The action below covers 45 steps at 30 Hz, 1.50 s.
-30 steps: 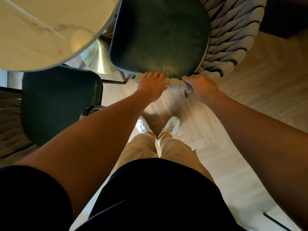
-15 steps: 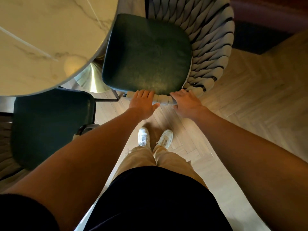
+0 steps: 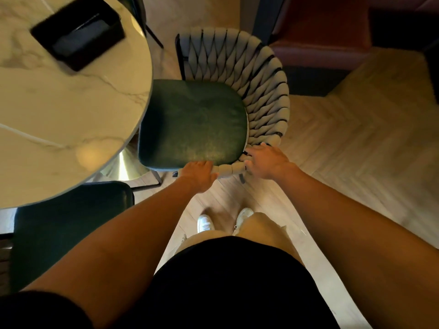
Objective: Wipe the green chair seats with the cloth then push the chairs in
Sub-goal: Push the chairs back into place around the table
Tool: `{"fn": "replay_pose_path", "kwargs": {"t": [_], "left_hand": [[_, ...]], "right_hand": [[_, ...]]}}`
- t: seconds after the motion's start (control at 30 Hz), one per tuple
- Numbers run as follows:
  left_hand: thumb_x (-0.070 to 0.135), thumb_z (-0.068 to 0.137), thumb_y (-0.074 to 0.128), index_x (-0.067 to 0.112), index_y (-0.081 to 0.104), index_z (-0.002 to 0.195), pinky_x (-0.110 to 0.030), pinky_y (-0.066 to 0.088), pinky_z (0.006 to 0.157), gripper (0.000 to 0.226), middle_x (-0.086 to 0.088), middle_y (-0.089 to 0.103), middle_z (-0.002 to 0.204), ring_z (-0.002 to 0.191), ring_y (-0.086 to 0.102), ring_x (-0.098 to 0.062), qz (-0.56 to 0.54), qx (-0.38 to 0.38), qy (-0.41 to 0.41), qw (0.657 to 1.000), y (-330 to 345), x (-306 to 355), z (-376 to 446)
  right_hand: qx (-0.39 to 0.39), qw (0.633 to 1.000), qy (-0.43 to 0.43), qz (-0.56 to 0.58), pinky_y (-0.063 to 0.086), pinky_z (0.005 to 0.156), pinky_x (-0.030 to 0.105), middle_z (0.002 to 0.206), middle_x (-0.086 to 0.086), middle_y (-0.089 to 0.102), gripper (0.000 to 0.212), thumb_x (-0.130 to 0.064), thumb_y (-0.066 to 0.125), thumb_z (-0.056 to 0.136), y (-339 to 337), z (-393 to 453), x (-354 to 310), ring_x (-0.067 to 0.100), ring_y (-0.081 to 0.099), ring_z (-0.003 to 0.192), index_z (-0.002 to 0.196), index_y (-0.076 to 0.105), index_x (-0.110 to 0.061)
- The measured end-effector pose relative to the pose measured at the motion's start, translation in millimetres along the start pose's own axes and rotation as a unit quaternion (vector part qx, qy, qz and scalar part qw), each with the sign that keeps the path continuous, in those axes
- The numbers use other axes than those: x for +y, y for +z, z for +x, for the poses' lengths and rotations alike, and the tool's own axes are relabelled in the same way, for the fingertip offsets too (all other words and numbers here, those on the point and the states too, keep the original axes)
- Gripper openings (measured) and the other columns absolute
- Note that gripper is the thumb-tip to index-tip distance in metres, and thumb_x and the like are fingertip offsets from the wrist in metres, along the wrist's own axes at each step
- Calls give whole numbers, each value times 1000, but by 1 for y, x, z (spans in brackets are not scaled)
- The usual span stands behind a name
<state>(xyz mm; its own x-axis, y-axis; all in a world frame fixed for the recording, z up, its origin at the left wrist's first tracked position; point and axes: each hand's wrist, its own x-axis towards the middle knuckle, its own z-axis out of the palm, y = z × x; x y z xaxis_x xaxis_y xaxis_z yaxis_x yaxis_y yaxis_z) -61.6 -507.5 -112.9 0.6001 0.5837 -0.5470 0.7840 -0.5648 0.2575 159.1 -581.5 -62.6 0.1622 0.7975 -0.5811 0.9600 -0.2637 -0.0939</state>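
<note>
Fingers of the left hand [image 3: 198,174] curl over the woven armrest [image 3: 229,169] of a chair [image 3: 237,91] while the right hand [image 3: 266,162] lies spread and relaxed on the same rail where it curves into the backrest. The chair's dark green seat [image 3: 192,124], smooth with a dull sheen, sits partly tucked under a round marble table [image 3: 59,103]. A second green seat [image 3: 66,229] shows below the tabletop; no lettering is readable anywhere.
</note>
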Motion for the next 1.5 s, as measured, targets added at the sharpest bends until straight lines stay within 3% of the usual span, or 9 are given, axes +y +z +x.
{"fn": "replay_pose_path", "kwargs": {"t": [0.1, 0.2, 0.3, 0.43, 0.57, 0.87, 1.2, 1.5], "left_hand": [[52, 104, 44, 21, 50, 138, -43, 47, 102, 47, -5, 56, 140, 120, 57, -27, 14, -5, 12, 1000, -13, 8, 11], [54, 105, 41, 22, 46, 142, -43, 45, 104, 49, -6, 51, 145, 126, 53, -29, 43, -20, 22, 999, -26, 19, 25], [54, 104, 42, 25, 45, 144, -44, 46, 105, 48, -8, 47, 148, 129, 50, -30, 89, -43, 54, 994, -35, 32, 43], [59, 105, 31, 19, 44, 146, -45, 42, 108, 59, -9, 51, 147, 130, 51, -29, -6, -37, -13, 999, -41, 56, 72], [58, 106, 28, 19, 35, 154, -47, 35, 116, 63, -11, 40, 157, 141, 42, -32, -45, -43, -59, 996, -53, 86, 111], [56, 106, 32, 17, 36, 154, -47, 36, 115, 62, -13, 39, 158, 141, 42, -34, -150, -23, -200, 968, -77, 165, 177], [64, 102, 34, 23, 41, 150, -49, 44, 110, 64, -8, 46, 152, 135, 49, -30, -213, -12, -274, 938, -89, 190, 218], [58, 105, 30, 17, 41, 150, -48, 41, 110, 62, -14, 49, 149, 133, 50, -34, -267, 38, -325, 906, -104, 163, 254]], "right_hand": [[-2, 998, -32, -55, 39, 108, 49, 148, 0, 48, 44, -42, 60, 94, -9, 4, 3, 30, 41, 135, 136, 57, -29], [11, 1000, -9, -1, 35, 111, 50, 148, 2, 50, 49, -51, 40, 99, -18, 13, 15, 29, 42, 136, 144, 47, -31], [13, 1000, -11, 21, 30, 116, 51, 152, 3, 47, 53, -51, 37, 101, -22, 28, 34, 29, 37, 142, 149, 42, -28], [8, 999, -37, 32, 33, 114, 48, 153, 5, 46, 53, -49, 39, 102, -31, 51, 68, 30, 38, 140, 150, 42, -27], [-20, 996, -92, -1, 34, 111, 49, 148, 4, 49, 51, -46, 39, 100, -44, 89, 115, 27, 41, 136, 147, 44, -27], [-53, 967, -241, -62, 20, 121, 48, 160, 3, 36, 58, -44, 38, 102, -109, 158, 201, 26, 28, 148, 157, 30, -24], [-63, 941, -313, -117, 12, 124, 47, 163, 2, 29, 58, -47, 35, 105, -160, 208, 222, 25, 18, 152, 158, 27, -26], [-88, 887, -389, -233, 11, 124, 51, 163, 4, 30, 59, -48, 34, 105, -197, 288, 185, 27, 17, 152, 158, 26, -24]]}}
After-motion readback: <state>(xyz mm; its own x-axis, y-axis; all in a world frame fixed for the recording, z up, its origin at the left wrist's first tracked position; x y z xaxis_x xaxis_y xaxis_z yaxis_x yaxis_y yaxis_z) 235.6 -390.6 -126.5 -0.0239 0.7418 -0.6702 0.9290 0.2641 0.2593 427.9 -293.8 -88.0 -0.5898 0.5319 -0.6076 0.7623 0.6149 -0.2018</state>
